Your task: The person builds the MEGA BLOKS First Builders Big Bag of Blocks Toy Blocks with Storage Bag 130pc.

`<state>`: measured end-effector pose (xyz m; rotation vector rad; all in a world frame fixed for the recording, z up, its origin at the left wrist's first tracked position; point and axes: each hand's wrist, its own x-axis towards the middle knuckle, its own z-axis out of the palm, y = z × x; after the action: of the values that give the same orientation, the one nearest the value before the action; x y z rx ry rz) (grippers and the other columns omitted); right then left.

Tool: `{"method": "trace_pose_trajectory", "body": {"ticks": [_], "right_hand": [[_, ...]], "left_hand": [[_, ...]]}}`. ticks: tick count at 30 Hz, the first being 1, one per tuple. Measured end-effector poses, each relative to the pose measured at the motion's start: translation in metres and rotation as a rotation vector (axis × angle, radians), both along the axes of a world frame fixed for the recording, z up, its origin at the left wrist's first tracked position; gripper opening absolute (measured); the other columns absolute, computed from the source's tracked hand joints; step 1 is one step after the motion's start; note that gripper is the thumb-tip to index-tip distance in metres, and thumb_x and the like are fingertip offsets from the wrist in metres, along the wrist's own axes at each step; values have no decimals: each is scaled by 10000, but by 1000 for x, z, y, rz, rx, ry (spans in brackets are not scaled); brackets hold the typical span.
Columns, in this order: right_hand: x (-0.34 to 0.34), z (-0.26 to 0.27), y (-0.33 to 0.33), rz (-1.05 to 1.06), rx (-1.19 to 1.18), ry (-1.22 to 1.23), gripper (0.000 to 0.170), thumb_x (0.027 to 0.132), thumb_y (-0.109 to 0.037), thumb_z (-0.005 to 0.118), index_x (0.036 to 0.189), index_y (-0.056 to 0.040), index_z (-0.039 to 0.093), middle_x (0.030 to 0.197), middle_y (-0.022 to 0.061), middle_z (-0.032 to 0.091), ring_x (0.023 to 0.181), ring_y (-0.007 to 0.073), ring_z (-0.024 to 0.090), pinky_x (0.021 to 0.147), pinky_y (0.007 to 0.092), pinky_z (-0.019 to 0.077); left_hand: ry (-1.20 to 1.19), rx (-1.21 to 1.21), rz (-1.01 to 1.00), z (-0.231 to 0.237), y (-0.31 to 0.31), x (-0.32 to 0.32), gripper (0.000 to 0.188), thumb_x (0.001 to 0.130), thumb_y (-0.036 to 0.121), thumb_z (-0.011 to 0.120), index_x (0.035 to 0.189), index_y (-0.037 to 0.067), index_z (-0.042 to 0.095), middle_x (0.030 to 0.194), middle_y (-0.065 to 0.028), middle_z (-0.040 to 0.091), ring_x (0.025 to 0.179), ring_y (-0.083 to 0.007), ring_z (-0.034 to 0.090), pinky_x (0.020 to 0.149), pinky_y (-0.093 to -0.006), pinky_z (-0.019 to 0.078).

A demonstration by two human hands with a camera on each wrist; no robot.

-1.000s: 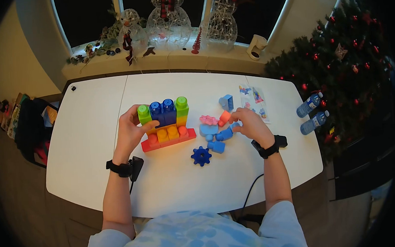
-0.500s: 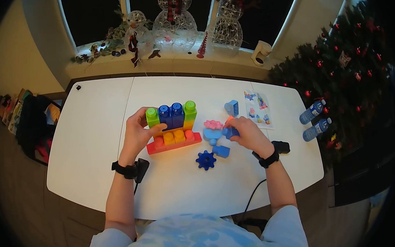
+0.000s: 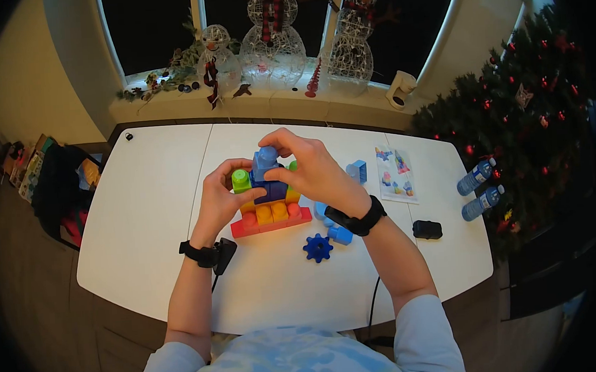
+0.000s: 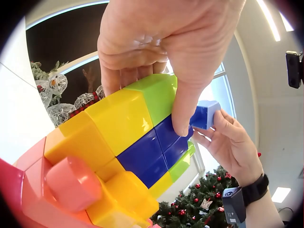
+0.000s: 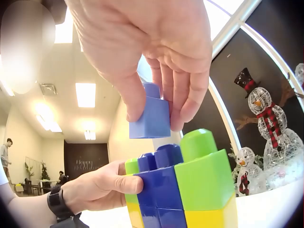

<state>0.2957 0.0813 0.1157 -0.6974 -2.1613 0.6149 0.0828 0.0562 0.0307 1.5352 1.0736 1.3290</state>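
My left hand [image 3: 218,199] grips the upper left of a stack of toy building blocks, its thumb on the dark blue block [image 4: 145,156] and its fingers behind the lime green block [image 4: 154,97]. Yellow and orange blocks [image 3: 271,213] sit beneath, on a red base [image 3: 273,223]. Between thumb and fingers, my right hand [image 3: 318,172] pinches a light blue block [image 5: 149,119] with a single stud upward. In the right wrist view, a small gap shows between that block and the dark blue studs [image 5: 161,156] below it.
Right of the stack lie a dark blue gear [image 3: 317,248], a light blue block [image 3: 340,234] and another light blue piece [image 3: 357,172]. Farther right are a picture sheet [image 3: 388,187], a black box [image 3: 427,230] and two water bottles [image 3: 477,176] near the table edge.
My right hand has picked up the light blue block from the loose pieces and carried it left, over the stack. My left hand keeps its grip on the stack.
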Motion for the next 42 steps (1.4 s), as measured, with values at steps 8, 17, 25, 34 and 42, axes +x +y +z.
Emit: {"method": "trace_pose_trajectory", "body": {"ticks": [8, 17, 25, 34, 42], "right_hand": [[-11, -10, 9, 25, -18, -73, 382, 791, -30, 789, 1135, -36, 625, 968, 183, 728, 913, 371, 715, 810, 415, 576], [-9, -9, 7, 9, -58, -99, 427, 804, -52, 825, 1193, -23, 652, 998, 161, 743, 970, 287, 740, 887, 387, 588], [63, -6, -37, -337, -284, -320, 287, 854, -140, 801, 1097, -31, 694, 1170, 138, 688, 1038, 318, 683, 857, 408, 565], [115, -102, -85, -357, -153, -684, 371, 827, -118, 816, 1159, -62, 660, 1096, 126, 663, 1094, 342, 646, 879, 441, 555], [124, -63, -63, -223, -348, -605, 466, 831, -47, 784, 1270, -48, 628, 1105, 146, 690, 983, 341, 695, 873, 419, 569]], "left_hand": [[22, -8, 36, -2, 0, 0, 552, 752, 14, 911, 1235, -4, 643, 1108, -69, 713, 984, -132, 692, 899, -279, 576], [-10, -8, 6, -1, 0, 0, 512, 765, -7, 895, 1214, -14, 649, 1103, -65, 710, 995, -137, 688, 913, -291, 574], [6, 49, 5, 1, -1, -2, 519, 811, 38, 879, 1268, -20, 642, 1167, -78, 701, 1049, -150, 676, 964, -309, 552], [-8, -33, 21, -1, 0, -5, 448, 804, 53, 894, 1203, -18, 702, 1079, -63, 731, 990, -136, 689, 935, -298, 562], [19, -20, 28, 0, 0, -5, 421, 808, 26, 885, 1187, -13, 705, 1064, -52, 734, 971, -129, 692, 918, -287, 570]]}}
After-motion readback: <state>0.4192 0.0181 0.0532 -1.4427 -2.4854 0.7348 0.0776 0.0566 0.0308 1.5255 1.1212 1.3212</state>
